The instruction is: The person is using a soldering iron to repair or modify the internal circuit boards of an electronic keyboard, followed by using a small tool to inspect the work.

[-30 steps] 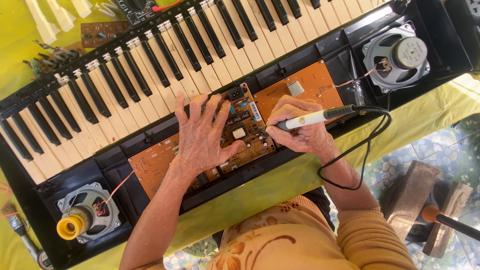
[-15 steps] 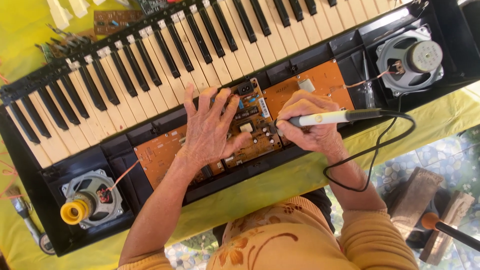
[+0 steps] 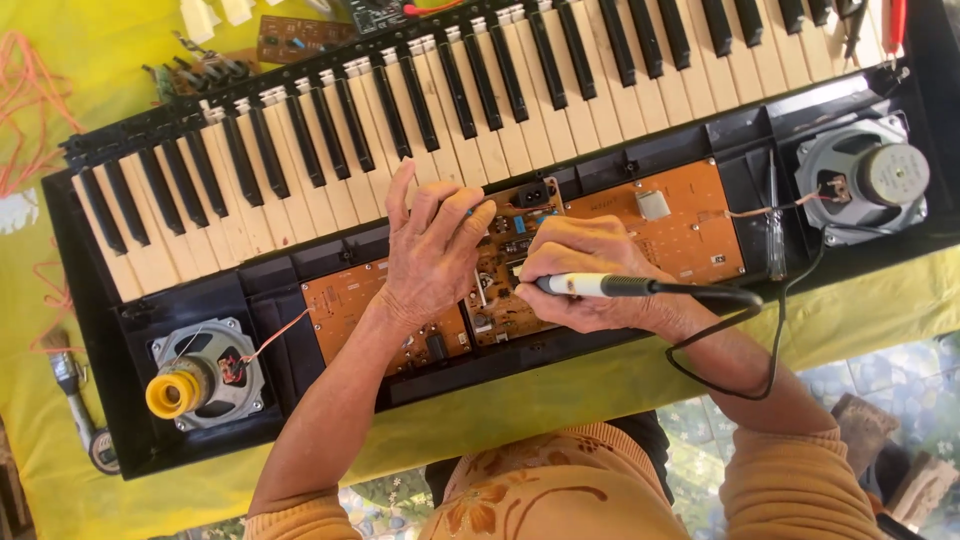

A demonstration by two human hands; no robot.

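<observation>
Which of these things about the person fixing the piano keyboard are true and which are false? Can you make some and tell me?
1. The right hand holds a soldering iron with a black cord. True.
2. The left hand holds a hammer. False: it rests on the orange circuit board, fingers spread.
3. The keyboard lies on a yellow cloth. True.
4. Both speakers carry a yellow spool. False: only the left speaker has the yellow spool; the right speaker has none.
5. The person wears blue sleeves. False: the sleeves are orange.
</observation>
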